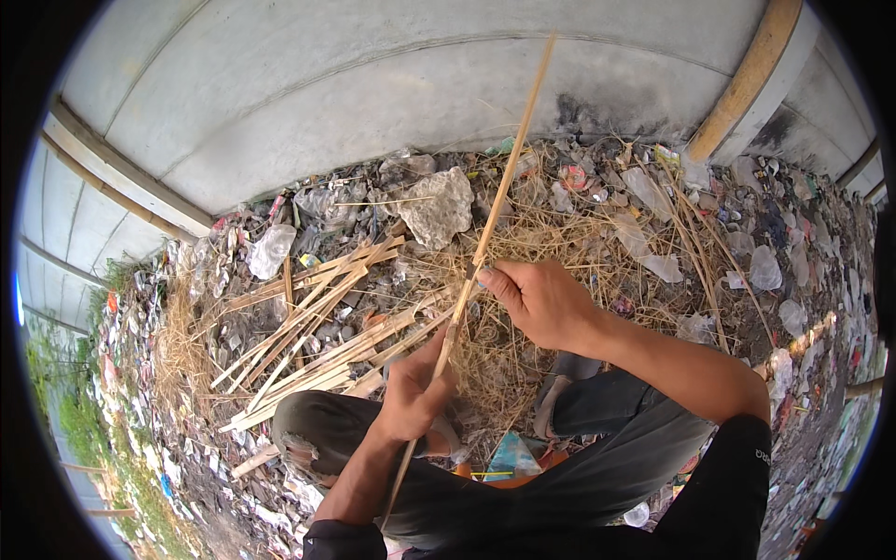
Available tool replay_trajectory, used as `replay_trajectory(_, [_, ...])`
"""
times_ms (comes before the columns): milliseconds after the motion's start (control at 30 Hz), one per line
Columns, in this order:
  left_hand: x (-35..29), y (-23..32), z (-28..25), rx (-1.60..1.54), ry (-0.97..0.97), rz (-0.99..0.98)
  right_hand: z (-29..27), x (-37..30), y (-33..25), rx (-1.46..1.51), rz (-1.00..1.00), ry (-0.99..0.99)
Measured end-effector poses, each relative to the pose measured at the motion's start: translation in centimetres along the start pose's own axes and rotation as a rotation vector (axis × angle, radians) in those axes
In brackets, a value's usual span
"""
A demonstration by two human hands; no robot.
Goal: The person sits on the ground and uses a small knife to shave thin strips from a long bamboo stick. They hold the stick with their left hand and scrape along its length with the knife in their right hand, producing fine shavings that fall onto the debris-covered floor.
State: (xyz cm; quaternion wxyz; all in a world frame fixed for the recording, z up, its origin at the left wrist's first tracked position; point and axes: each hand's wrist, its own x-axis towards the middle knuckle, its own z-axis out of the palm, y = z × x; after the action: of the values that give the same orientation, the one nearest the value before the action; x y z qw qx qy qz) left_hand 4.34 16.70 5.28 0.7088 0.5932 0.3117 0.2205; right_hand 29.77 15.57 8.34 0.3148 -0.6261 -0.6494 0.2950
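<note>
A long, pale bamboo strip (pixel 501 201) slants from below my left wrist up toward the wall. My left hand (pixel 415 390) is closed round its lower part, above my bent knee. Farther up the strip, my right hand (pixel 539 297) is closed with the thumb pressed toward the bamboo. A small dark blade (pixel 470 270) shows at the strip beside that thumb; its handle is hidden in my fist. To the left of my hands lies a loose pile of split bamboo strips (pixel 322 366). Thin curled shavings (pixel 569 233) cover the ground around the strip.
A grey panel wall (pixel 373 103) rises close in front, with a bamboo post (pixel 747 79) at its right. A rough stone (pixel 439 207) sits near the wall's foot. Plastic scraps (pixel 765 268) litter the ground, and long thin sticks (pixel 695 247) lie at the right.
</note>
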Motion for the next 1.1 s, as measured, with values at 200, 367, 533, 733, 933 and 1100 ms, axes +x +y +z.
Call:
replay_trajectory(200, [-0.5, -0.2, -0.4, -0.043, -0.031, -0.046, 2.4, -1.1, 0.9, 0.216, -0.139, -0.173])
replay_trajectory(367, [-0.7, -0.8, -0.4, -0.084, -0.057, -0.076, 0.2, -0.4, 1.2, 0.695, 0.304, -0.710])
replay_trajectory(533, [-1.0, -1.3, -1.1, 0.055, -0.004, -0.090, -2.8, 0.4, 2.5, 0.254, 0.082, -0.439])
replay_trajectory(733, [-0.2, -3.0, -0.9, 0.445, 0.114, 0.171, -3.6, -1.1, 3.1, -0.192, 0.007, -0.012])
replay_trajectory(933, [-0.1, -2.5, 0.3, 0.639, 0.147, 0.089, -0.4, -1.0, 0.3, -0.066, -0.022, -0.247])
replay_trajectory(1100, [0.0, -1.9, 0.8, 0.596, 0.095, -0.021, 2.5, -1.1, 3.0, -0.003, -0.286, -0.101])
